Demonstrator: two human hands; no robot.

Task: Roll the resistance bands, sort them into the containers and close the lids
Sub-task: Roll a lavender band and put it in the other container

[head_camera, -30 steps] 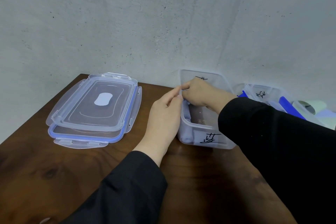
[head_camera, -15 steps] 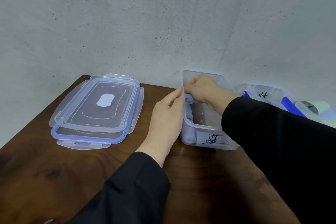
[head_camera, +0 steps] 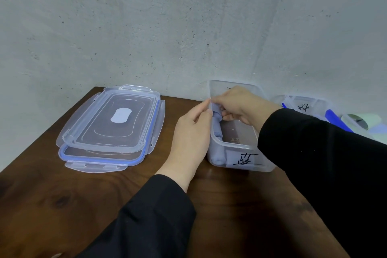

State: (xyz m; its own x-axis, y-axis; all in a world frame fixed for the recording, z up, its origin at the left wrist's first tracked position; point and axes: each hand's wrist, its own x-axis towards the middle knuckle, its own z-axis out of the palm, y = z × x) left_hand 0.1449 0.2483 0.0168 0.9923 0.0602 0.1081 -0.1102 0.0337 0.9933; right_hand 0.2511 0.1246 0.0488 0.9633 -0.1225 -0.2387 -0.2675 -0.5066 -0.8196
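Nearest: two black sleeves come in from the bottom edge over a dark wood table.

L hand lies alongside the left wall of a clear container, fingers mostly straight w/ tips touching the rim near the far left corner; it steadies the box, not wrapped round anything. Container sits mid-table, just right of centre, lid off, black handwritten mark on its near wall.

Inside it, along the left wall: pale blue-grey rolled bands, at least two rolls seen through the near wall, one more running back toward the hands.

R hand reaches over the container from the right, fingers curled, pinching the far end of a rolled band w/ thumb and fingertips, right at the left rim, touching L fingertips.

Left of the hands, well apart: two clear lids stacked, blue seal showing on the lower one, white oval patch on top.

Far right, partly hidden by R sleeve: a second marked container w/ blue bands in it; beyond it, pale green rolls, blurred.

Behind all: grey concrete wall.
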